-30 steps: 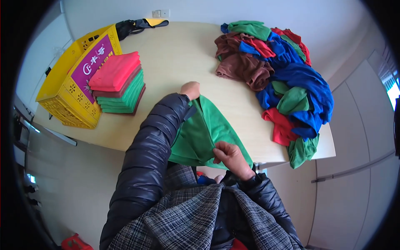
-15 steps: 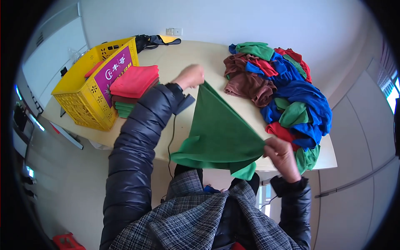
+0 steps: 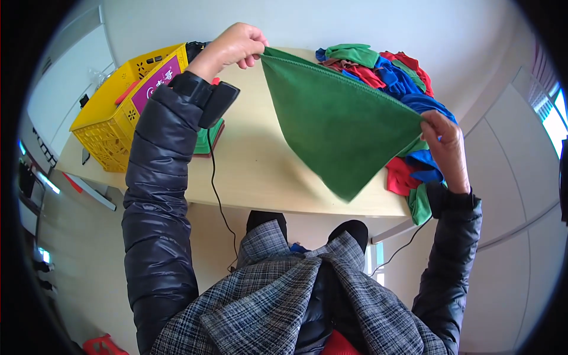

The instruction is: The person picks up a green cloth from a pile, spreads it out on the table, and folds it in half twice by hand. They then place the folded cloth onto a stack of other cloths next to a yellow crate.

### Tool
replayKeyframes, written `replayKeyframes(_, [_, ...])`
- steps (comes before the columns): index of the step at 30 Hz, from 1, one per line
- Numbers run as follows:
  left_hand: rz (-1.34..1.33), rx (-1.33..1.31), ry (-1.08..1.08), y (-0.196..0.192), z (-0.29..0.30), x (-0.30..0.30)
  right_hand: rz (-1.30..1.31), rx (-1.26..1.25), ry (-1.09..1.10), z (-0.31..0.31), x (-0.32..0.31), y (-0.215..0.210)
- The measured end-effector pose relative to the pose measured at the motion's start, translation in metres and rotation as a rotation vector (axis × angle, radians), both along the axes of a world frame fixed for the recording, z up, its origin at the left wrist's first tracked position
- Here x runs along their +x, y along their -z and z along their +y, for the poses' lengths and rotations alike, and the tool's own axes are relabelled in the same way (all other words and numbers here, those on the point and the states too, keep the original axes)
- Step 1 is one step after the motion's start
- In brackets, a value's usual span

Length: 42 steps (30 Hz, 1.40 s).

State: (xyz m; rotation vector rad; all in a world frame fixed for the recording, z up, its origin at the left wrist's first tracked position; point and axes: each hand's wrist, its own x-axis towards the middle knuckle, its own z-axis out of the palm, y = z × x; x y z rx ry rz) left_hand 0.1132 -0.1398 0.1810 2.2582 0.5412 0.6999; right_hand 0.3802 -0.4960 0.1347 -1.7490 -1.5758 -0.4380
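Left hand: I see my left hand [image 3: 232, 47] raised above the far side of the table, fingers pinched shut on one corner of the green fabric cloth [image 3: 337, 121].
Right hand: my right hand [image 3: 445, 142] is out to the right, closed on the opposite corner of the same cloth.
Green cloth: it hangs stretched between my two hands, folded into a triangle whose point droops toward the near table edge; it is held in the air above the pale wooden tabletop [image 3: 254, 171].
Cloth pile: a loose heap of red, blue, green and brown cloths [image 3: 384, 71] lies on the right end of the table, partly behind the held cloth.
Basket: a yellow plastic lattice basket [image 3: 118, 127] sits at the left end of the table.
Folded stack: a stack of folded green and red cloths [image 3: 208, 135] lies just beside the basket, mostly hidden by my left sleeve.
Cable: a thin black cable [image 3: 214, 183] runs across the table and over its near edge.
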Motion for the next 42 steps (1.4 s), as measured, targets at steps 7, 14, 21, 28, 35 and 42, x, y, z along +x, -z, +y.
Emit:
replayKeyframes(7, [-0.093,-0.129,0.001,0.003,0.010,-0.013,0.203,-0.151,-0.111,0.001,-0.005,-0.003])
replayKeyframes(14, [-0.062,-0.143,-0.080,-0.008,0.040,-0.019,0.701,-0.274,-0.468,0.010,-0.069,0.016])
replayKeyframes(21, [0.078,0.067,-0.079,0.007,0.096,0.049,1.165,-0.332,-0.681,0.017,-0.103,0.084])
replayKeyframes(28, [-0.242,-0.193,0.246,0.128,0.009,0.181,1.447,-0.129,-0.239,0.008,-0.065,0.226])
replayKeyframes(35, [0.001,-0.156,0.232,0.229,-0.007,0.095,1.440,-0.054,0.125,-0.016,-0.030,0.317])
replayKeyframes(42, [0.083,-0.143,-0.282,0.343,-0.067,-0.041,1.334,0.040,0.193,-0.022,-0.026,0.324])
